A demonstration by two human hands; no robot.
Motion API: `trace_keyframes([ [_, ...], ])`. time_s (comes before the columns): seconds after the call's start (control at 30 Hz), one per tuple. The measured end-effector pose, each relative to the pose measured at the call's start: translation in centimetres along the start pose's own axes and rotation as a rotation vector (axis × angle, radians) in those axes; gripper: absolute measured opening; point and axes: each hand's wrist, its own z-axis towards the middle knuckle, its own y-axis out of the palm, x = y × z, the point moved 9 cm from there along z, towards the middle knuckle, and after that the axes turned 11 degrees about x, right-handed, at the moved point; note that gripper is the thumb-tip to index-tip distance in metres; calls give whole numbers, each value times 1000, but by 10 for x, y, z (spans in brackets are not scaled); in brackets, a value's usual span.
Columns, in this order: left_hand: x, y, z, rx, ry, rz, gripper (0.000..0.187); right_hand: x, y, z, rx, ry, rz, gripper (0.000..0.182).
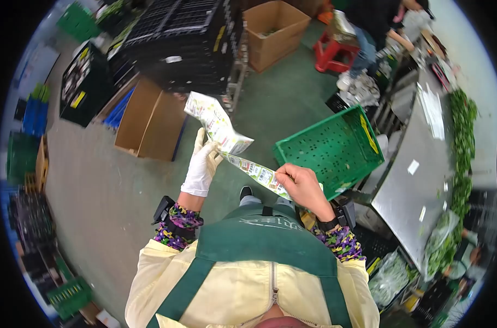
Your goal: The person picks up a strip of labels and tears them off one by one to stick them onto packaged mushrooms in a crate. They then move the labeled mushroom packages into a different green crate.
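A strip of printed labels (pixel 254 170) stretches between my two hands in front of my green apron. My left hand (pixel 202 164), in a white glove, is closed on the strip near its folded, wider bunch (pixel 213 117), which sticks up beyond the fingers. Bare and without a glove, my right hand (pixel 300 188) pinches the strip's other stretch between thumb and fingers. Close to the right hand is a green perforated crate (pixel 336 147), tilted, with a yellow label on its far side.
A metal table (pixel 409 180) with leafy greens (pixel 461 147) along its far edge is on the right. Ahead stand stacked black crates (pixel 177 44), an open cardboard box (pixel 150 120) and another box (pixel 276 33). A person sits near a red stool (pixel 336 52).
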Motion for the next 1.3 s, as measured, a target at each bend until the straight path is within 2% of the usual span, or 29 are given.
trace_keyframes([
  [0.07, 10, -39, -7, 162, -21, -8, 78, -12, 19, 13, -71, -21, 39, 16],
  [0.17, 31, -71, -24, 322, 73, 29, 78, -25, 48, 30, -189, -115, 12, 15],
  [0.23, 46, -85, -32, 290, 173, -115, 78, -27, 71, 34, -285, -141, 36, 15],
  [0.3, 73, -93, -49, 305, 341, -5, 77, -25, 94, 30, -384, -222, 17, 18],
  [0.37, 103, -75, -80, 369, 373, 120, 79, -32, 119, 18, -542, -248, 129, 23],
  [0.4, 119, -57, -90, 282, 498, 263, 79, -31, 128, 16, -659, -157, 230, 39],
  [0.43, 129, -36, -100, 193, 616, 401, 79, -30, 135, 22, -676, -156, 228, 39],
  [0.5, 135, -8, -117, 148, 640, 445, 80, -44, 151, 29, -774, -115, 648, 55],
  [0.57, 132, 39, -135, -99, 641, 607, 79, -66, 165, 20, -1033, 371, 1051, 69],
  [0.63, 134, 70, -153, -169, 598, 742, 80, -105, 157, 41, -1009, 726, 1652, 76],
  [0.7, 140, 74, -167, -170, 552, 658, 76, -120, 128, 91, -818, 463, 1861, 74],
  [0.77, 167, 75, -181, -81, 760, 1137, 71, -105, 87, 133, -473, 556, 1919, 73],
  [0.83, 204, 61, -196, 157, 1108, 1480, 70, -94, 38, 165, -510, 419, 2016, 72],
  [0.87, 218, 40, -196, 232, 1252, 1587, 71, -80, 12, 185, -480, 358, 2022, 73],
  [0.9, 233, 13, -192, 329, 1305, 1717, 70, -65, -12, 203, -445, 296, 2027, 73],
  [0.97, 269, -64, -182, 466, 1244, 1754, 68, -57, -57, 219, -383, 103, 2001, 74],
  [1.03, 303, -133, -182, 495, 1275, 1795, 68, -46, -86, 228, -172, 132, 1959, 75],
  [1.07, 319, -177, -181, 575, 1264, 1839, 62, -50, -90, 228, -205, 89, 1996, 75],
  [1.1, 336, -231, -178, 640, 1223, 1862, 66, -50, -90, 228, -157, 90, 1993, 73],
  [1.13, 341, -252, -181, 669, 1194, 1889, 70, -42, -93, 229, -152, 73, 1971, 70],
  [1.2, 370, -343, -177, 810, 1033, 1986, 73, -44, -73, 224, -114, 53, 1938, 68],
  [1.23, 381, -377, -169, 789, 1037, 1979, 73, -55, -57, 221, -136, -2, 1897, 66],
  [1.3, 394, -462, -148, 992, 801, 2120, 80, -89, 0, 213, -134, -65, 1755, 61],
])
